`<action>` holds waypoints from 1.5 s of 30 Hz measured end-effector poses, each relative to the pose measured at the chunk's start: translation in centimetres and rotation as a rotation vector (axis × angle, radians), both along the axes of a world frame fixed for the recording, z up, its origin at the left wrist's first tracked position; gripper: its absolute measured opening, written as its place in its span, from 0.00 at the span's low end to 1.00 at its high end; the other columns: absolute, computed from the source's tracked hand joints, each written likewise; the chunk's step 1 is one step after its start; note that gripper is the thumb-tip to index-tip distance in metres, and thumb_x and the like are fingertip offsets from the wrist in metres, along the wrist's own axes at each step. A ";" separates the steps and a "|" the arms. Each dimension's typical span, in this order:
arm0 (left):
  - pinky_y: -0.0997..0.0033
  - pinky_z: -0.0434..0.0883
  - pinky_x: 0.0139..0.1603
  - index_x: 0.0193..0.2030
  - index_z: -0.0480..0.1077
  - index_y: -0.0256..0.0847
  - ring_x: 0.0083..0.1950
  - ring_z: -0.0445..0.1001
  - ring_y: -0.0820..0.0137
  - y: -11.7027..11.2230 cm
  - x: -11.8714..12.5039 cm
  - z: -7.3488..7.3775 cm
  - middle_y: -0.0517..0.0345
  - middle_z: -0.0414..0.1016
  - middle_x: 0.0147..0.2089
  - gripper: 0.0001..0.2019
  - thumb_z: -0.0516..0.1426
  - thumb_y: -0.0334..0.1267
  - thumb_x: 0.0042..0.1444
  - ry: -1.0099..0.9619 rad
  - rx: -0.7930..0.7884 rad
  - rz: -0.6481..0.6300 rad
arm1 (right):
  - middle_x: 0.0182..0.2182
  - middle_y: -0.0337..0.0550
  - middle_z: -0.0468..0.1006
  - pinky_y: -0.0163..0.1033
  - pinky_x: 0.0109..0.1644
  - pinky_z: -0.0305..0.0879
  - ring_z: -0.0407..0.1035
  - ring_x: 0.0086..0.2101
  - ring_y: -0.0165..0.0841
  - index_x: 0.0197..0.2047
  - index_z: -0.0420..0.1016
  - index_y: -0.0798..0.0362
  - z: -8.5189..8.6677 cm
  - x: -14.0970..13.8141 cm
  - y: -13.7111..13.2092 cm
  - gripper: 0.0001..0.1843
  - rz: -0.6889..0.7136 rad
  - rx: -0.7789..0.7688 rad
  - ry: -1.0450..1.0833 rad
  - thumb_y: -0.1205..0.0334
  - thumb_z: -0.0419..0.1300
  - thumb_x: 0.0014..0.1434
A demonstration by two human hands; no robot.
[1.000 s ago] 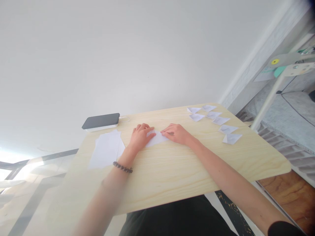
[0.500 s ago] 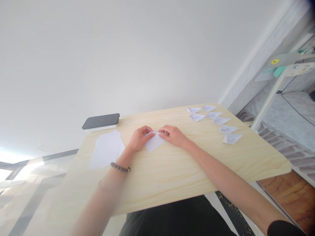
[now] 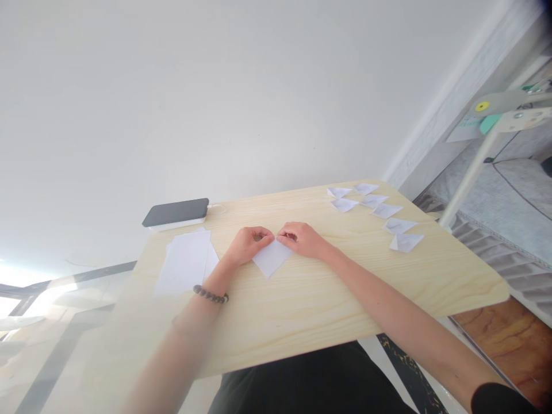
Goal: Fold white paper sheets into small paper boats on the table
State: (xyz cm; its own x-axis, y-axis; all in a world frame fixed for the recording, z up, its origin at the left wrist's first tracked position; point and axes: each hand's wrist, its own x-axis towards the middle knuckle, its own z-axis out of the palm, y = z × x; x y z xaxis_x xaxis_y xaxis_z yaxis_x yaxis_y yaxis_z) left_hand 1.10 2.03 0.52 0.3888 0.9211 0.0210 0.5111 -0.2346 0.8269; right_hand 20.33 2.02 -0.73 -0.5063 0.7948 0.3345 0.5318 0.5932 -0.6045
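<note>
A small white folded paper (image 3: 271, 257) lies on the light wooden table (image 3: 302, 293), its lower corner pointing toward me. My left hand (image 3: 249, 244) pinches its upper left edge, fingers curled together. My right hand (image 3: 301, 238) pinches the upper right edge in the same way. The two hands nearly touch above the paper. A dark bead bracelet (image 3: 210, 294) sits on my left wrist.
A stack of white sheets (image 3: 185, 263) lies left of my hands. A dark phone on a white base (image 3: 176, 214) rests at the table's far left edge. Several folded paper pieces (image 3: 379, 211) sit at the far right. A lamp arm (image 3: 474, 167) stands right of the table.
The paper went from lying flat under my fingers to being pinched at its top edge, and now shows as a wider diamond-like shape pointing toward me. My hands drew closer together.
</note>
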 end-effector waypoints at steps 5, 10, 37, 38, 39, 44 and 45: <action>0.77 0.63 0.25 0.32 0.73 0.37 0.28 0.68 0.72 -0.2 0.2 0.2 0.57 0.74 0.29 0.15 0.53 0.47 0.50 -0.010 -0.015 -0.002 | 0.26 0.38 0.70 0.31 0.31 0.55 0.60 0.26 0.25 0.29 0.70 0.55 0.1 -0.4 -0.2 0.08 0.013 -0.051 0.057 0.65 0.51 0.55; 0.76 0.63 0.23 0.32 0.73 0.36 0.26 0.67 0.73 -0.1 -0.1 0.7 0.56 0.73 0.28 0.17 0.53 0.49 0.49 -0.057 -0.078 0.021 | 0.29 0.39 0.72 0.31 0.32 0.57 0.62 0.27 0.25 0.32 0.71 0.55 0.6 0.0 0.3 0.08 0.073 -0.132 0.087 0.67 0.51 0.54; 0.74 0.65 0.29 0.32 0.74 0.37 0.32 0.71 0.69 0.1 -0.2 0.2 0.55 0.76 0.32 0.15 0.54 0.48 0.48 -0.029 -0.061 -0.038 | 0.23 0.37 0.68 0.31 0.27 0.52 0.58 0.24 0.25 0.28 0.70 0.56 0.4 0.0 0.0 0.11 0.028 -0.144 0.017 0.60 0.50 0.56; 0.74 0.65 0.29 0.32 0.74 0.37 0.32 0.71 0.69 0.2 -0.3 0.2 0.55 0.76 0.32 0.15 0.54 0.47 0.48 -0.028 -0.062 -0.031 | 0.23 0.37 0.68 0.31 0.27 0.52 0.58 0.24 0.25 0.29 0.70 0.56 0.4 0.2 0.0 0.12 0.031 -0.149 0.019 0.60 0.50 0.56; 0.74 0.65 0.29 0.32 0.74 0.37 0.32 0.71 0.69 0.3 -0.5 0.2 0.55 0.76 0.32 0.15 0.54 0.47 0.48 -0.025 -0.063 -0.021 | 0.23 0.37 0.68 0.31 0.27 0.52 0.58 0.24 0.25 0.29 0.70 0.56 0.5 0.4 0.1 0.12 0.031 -0.155 0.022 0.60 0.50 0.56; 0.74 0.65 0.32 0.32 0.74 0.36 0.33 0.71 0.69 0.7 -1.1 0.1 0.55 0.76 0.33 0.17 0.53 0.49 0.49 -0.048 -0.049 0.064 | 0.22 0.36 0.66 0.30 0.27 0.52 0.57 0.24 0.24 0.28 0.69 0.56 0.6 1.1 0.3 0.12 0.004 -0.170 0.054 0.60 0.50 0.56; 0.74 0.65 0.33 0.32 0.74 0.37 0.34 0.71 0.69 0.8 -1.1 0.0 0.55 0.76 0.33 0.17 0.53 0.49 0.50 -0.064 -0.040 0.081 | 0.22 0.36 0.66 0.30 0.27 0.51 0.57 0.24 0.24 0.27 0.69 0.56 0.6 1.0 0.4 0.12 -0.012 -0.162 0.059 0.59 0.50 0.56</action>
